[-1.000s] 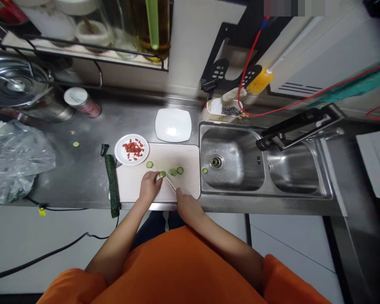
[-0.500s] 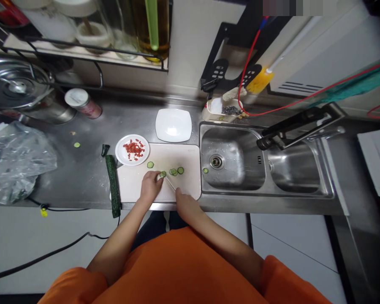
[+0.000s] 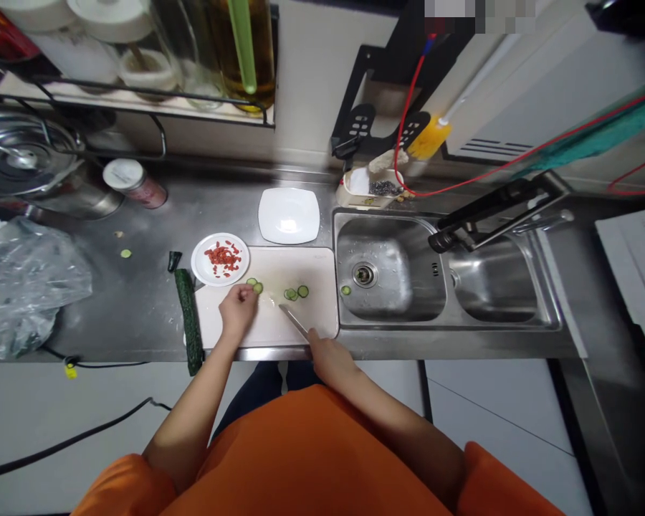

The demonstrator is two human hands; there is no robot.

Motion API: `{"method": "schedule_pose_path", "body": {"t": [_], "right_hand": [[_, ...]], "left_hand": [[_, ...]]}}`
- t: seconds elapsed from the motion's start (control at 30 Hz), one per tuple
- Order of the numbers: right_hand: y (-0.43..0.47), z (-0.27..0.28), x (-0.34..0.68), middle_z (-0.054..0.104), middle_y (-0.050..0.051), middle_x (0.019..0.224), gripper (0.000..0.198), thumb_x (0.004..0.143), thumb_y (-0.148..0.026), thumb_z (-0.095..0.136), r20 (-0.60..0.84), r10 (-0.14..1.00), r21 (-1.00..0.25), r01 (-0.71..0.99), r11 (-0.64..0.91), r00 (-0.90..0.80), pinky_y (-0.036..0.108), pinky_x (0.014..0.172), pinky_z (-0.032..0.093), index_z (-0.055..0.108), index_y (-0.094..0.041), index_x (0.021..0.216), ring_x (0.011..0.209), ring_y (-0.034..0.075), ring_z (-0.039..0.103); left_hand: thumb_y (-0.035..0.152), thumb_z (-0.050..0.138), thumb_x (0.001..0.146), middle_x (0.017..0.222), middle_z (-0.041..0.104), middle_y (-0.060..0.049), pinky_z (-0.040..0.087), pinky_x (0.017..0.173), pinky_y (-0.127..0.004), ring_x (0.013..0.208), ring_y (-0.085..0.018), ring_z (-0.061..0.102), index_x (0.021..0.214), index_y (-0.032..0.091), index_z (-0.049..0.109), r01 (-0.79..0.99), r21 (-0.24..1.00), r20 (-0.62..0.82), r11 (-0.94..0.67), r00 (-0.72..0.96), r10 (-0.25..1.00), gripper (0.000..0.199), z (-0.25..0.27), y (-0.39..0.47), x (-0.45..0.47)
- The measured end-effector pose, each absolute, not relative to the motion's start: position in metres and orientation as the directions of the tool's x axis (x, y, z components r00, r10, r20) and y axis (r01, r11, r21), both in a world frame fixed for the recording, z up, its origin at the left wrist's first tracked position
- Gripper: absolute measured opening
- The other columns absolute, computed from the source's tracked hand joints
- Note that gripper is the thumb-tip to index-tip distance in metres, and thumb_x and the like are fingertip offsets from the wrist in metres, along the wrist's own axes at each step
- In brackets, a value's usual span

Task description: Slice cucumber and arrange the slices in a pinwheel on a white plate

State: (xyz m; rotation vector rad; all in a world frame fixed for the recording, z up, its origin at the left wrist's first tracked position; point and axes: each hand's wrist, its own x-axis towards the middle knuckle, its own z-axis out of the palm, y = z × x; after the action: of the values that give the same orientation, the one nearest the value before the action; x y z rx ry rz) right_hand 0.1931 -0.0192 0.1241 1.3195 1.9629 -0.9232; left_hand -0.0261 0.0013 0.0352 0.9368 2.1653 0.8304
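My left hand (image 3: pixel 237 312) is closed at the left part of the white cutting board (image 3: pixel 317 269), its fingertips pinching a cucumber slice (image 3: pixel 258 288). A second slice lies right against that one. In my right hand (image 3: pixel 332 358) is a knife (image 3: pixel 294 319), its blade resting low over the board and pointing up to the left. Several cucumber slices (image 3: pixel 291 294) form a small group right of the blade. Beside the board's left edge lies a long dark green cucumber (image 3: pixel 188 315), with a cut-off end piece (image 3: pixel 174 261) above it.
A plate of red berries (image 3: pixel 196 266) overlaps the board's upper left corner. Behind the board stands a white square dish (image 3: pixel 289 233). To the right is a double sink (image 3: pixel 387 269) with a slice (image 3: pixel 345 290) inside. A plastic bag (image 3: pixel 37 279) and can (image 3: pixel 134 183) sit left.
My left hand has moved left with a cucumber slice, to beside the lone slice. The right hand and knife have drawn back slightly down and right. The whole view has shifted a little.
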Motion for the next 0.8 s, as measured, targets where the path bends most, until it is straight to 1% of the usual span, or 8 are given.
{"method": "schedule_pose_path", "body": {"t": [0.07, 0.17, 0.33, 0.43, 0.53, 0.6, 0.67, 0.8], "right_hand": [[-0.019, 0.123, 0.192, 0.065, 0.014, 0.094, 0.046, 0.079, -0.001, 0.039, -0.779, 0.531, -0.216, 0.938, 0.273, -0.334, 0.030, 0.070, 0.044, 0.036, -0.014, 0.123, 0.094, 0.025, 0.062], [-0.019, 0.122, 0.192, 0.065, 0.014, 0.092, 0.048, 0.078, 0.000, 0.039, -0.771, 0.537, -0.220, 0.934, 0.281, -0.343, 0.031, 0.069, 0.045, 0.036, -0.014, 0.124, 0.093, 0.026, 0.062], [-0.020, 0.120, 0.193, 0.066, 0.015, 0.092, 0.048, 0.078, 0.000, 0.037, -0.760, 0.541, -0.229, 0.928, 0.295, -0.360, 0.033, 0.070, 0.046, 0.037, -0.013, 0.124, 0.093, 0.027, 0.063], [-0.020, 0.120, 0.192, 0.066, 0.015, 0.091, 0.047, 0.079, 0.000, 0.037, -0.761, 0.542, -0.226, 0.929, 0.291, -0.355, 0.033, 0.071, 0.047, 0.038, -0.013, 0.123, 0.093, 0.027, 0.063], [-0.020, 0.120, 0.191, 0.067, 0.016, 0.091, 0.045, 0.079, -0.001, 0.038, -0.767, 0.540, -0.223, 0.933, 0.283, -0.347, 0.033, 0.072, 0.048, 0.039, -0.014, 0.123, 0.093, 0.027, 0.064], [-0.021, 0.120, 0.191, 0.067, 0.016, 0.092, 0.044, 0.080, -0.002, 0.039, -0.762, 0.546, -0.224, 0.933, 0.283, -0.348, 0.034, 0.073, 0.048, 0.039, -0.013, 0.123, 0.093, 0.027, 0.064], [-0.022, 0.118, 0.191, 0.067, 0.017, 0.092, 0.044, 0.081, -0.002, 0.039, -0.750, 0.560, -0.224, 0.932, 0.285, -0.352, 0.034, 0.074, 0.049, 0.039, -0.014, 0.124, 0.093, 0.026, 0.065], [-0.025, 0.115, 0.192, 0.067, 0.016, 0.090, 0.041, 0.083, -0.003, 0.039, -0.730, 0.584, -0.220, 0.931, 0.291, -0.355, 0.034, 0.072, 0.049, 0.039, -0.015, 0.122, 0.091, 0.026, 0.066]], "left_hand": [[0.039, 0.057, 0.074, 0.075, 0.066, 0.000, 0.045, 0.071, -0.024, 0.067, -0.012, 0.058, 0.089, 0.017, 0.062, 0.359, 0.742, -0.293, 0.566, -0.585, 0.756, 0.027, 0.032, 0.006, -0.034], [0.036, 0.056, 0.074, 0.077, 0.066, 0.000, 0.045, 0.074, -0.026, 0.068, -0.013, 0.058, 0.090, 0.017, 0.062, 0.378, 0.733, -0.263, 0.566, -0.610, 0.748, 0.026, 0.029, 0.008, -0.039], [0.033, 0.054, 0.076, 0.080, 0.065, -0.004, 0.045, 0.076, -0.030, 0.072, -0.016, 0.057, 0.086, 0.017, 0.063, 0.555, 0.668, -0.097, 0.495, -0.595, 0.798, 0.021, 0.033, 0.002, -0.033], [0.033, 0.053, 0.079, 0.085, 0.065, -0.005, 0.046, 0.075, -0.030, 0.073, -0.017, 0.057, 0.091, 0.018, 0.064, 0.652, 0.669, -0.064, 0.356, -0.426, 0.902, 0.022, 0.041, 0.008, -0.023], [0.030, 0.057, 0.077, 0.094, 0.066, -0.008, 0.044, 0.084, -0.033, 0.086, -0.020, 0.058, 0.099, 0.018, 0.065, 0.733, 0.664, -0.100, 0.146, -0.106, 0.989, 0.026, 0.049, 0.030, -0.003], [0.025, 0.057, 0.077, 0.096, 0.065, -0.008, 0.042, 0.089, -0.035, 0.096, -0.022, 0.055, 0.101, 0.019, 0.066, 0.787, 0.616, -0.160, 0.031, 0.087, 0.983, 0.027, 0.052, 0.048, 0.013], [0.022, 0.056, 0.075, 0.093, 0.064, -0.007, 0.042, 0.087, -0.034, 0.096, -0.023, 0.054, 0.100, 0.019, 0.067, 0.832, 0.553, -0.238, -0.045, 0.209, 0.948, 0.027, 0.052, 0.063, 0.027], [0.020, 0.055, 0.074, 0.087, 0.062, -0.007, 0.042, 0.081, -0.032, 0.092, -0.022, 0.054, 0.089, 0.019, 0.069, 0.869, 0.477, -0.303, -0.130, 0.302, 0.904, 0.021, 0.048, 0.077, 0.042]]}}
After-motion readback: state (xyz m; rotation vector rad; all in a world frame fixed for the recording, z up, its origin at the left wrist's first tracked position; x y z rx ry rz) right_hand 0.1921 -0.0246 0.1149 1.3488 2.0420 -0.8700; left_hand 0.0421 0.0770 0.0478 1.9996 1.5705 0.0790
